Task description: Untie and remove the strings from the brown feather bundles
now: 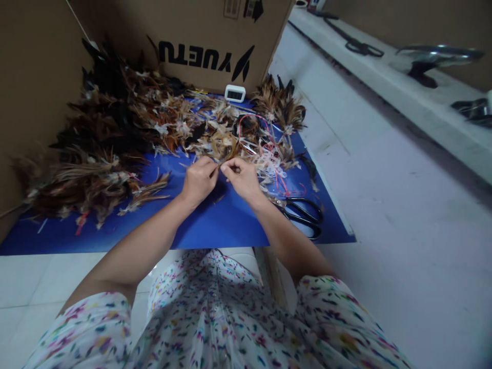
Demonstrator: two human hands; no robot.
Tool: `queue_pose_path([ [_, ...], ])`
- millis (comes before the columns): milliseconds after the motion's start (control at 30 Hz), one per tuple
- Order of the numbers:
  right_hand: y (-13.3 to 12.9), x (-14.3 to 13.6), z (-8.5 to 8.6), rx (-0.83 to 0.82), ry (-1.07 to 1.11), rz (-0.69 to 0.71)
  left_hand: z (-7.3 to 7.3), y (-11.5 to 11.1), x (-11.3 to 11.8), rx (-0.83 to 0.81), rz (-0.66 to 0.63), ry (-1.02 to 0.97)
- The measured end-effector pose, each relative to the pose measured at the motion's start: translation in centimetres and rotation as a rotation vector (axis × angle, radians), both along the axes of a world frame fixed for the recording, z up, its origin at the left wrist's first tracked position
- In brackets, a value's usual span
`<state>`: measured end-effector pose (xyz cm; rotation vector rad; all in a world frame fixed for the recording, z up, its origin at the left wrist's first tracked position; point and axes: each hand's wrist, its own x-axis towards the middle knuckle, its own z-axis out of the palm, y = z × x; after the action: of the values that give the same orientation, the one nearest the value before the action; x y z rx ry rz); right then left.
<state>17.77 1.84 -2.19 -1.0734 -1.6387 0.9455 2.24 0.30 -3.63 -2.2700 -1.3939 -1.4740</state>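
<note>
My left hand (200, 180) is closed in a pinch near the middle of the blue tabletop (226, 220), with thin brown feathers at its fingertips. Close beside it on the right, my right hand (242, 178) is also pinched, its fingertips by the same feathers; what it grips is too small to make out. Beyond both hands lies a heap of loose brown feathers (221, 143). White and red ties (271, 161) are tangled just right of my right hand. Black-handled scissors (303, 212) rest near my right forearm.
Bundled brown and black feathers (92, 179) cover the table's left side. A small white digital clock (234, 94) stands before a cardboard box (207, 31). More feather bunches (282, 105) lie at the back right. A pale ledge (407, 82) with tools runs along the right.
</note>
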Motion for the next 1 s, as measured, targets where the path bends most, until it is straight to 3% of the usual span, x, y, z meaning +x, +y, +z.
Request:
queue_pose_path([
  [333,-0.4,-1.0,0.3,0.051,0.074,-0.167,0.2,-0.4,0.3,-0.084,0.025,0.089],
  [667,0.0,-0.8,0.4,0.064,0.109,-0.184,0.4,-0.7,0.5,-0.043,-0.052,0.089],
  [800,0.4,-0.5,0.8,-0.026,0.179,-0.164,1.2,-1.0,0.6,-0.024,-0.092,-0.103],
  [1000,0.4,-0.5,1.1,-0.151,0.318,-0.109,2.0,-1.1,0.8,-0.316,-0.138,-0.495],
])
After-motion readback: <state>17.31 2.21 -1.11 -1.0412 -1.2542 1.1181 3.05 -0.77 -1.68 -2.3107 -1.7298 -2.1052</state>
